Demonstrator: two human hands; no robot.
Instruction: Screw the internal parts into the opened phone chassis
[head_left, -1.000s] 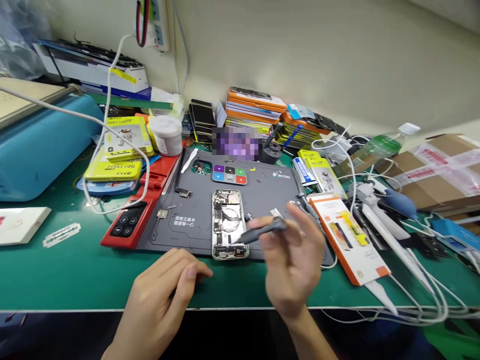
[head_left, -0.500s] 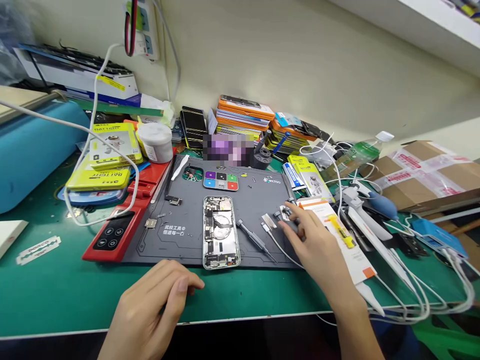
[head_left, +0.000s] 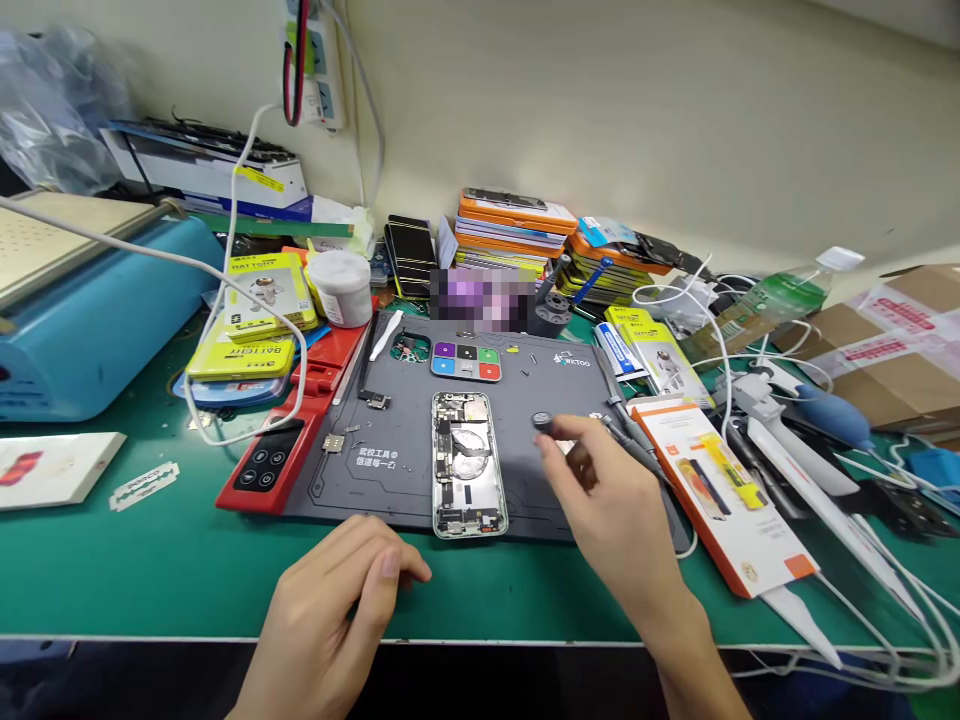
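An opened phone (head_left: 466, 520) with its inner parts exposed lies upright-facing on the dark grey repair mat (head_left: 397, 425). My right hand (head_left: 611, 490) is above the mat to the phone's right, thumb and fingers closed on a grey screwdriver (head_left: 541, 422). Only its round dark cap shows; the rest is hidden by the hand. At the mat's front edge, left of the phone, my left hand (head_left: 341, 590) rests loosely curled, with nothing visible in it. A coloured screw tray (head_left: 466, 362) sits behind the phone. Small metal parts, including a square piece (head_left: 334, 443), lie to the left.
A red device (head_left: 262, 470) with touch buttons borders the mat's left. Yellow battery boxes (head_left: 244, 358) and a white tub (head_left: 340, 288) stand behind it. A razor blade (head_left: 145, 486) lies left. To the right are an orange-white box (head_left: 724, 500), cables and a bottle (head_left: 757, 310).
The view has turned left. My right hand has moved closer to the phone and now grips a screwdriver. The screwdriver beside the phone no longer shows there. My left hand stays curled.
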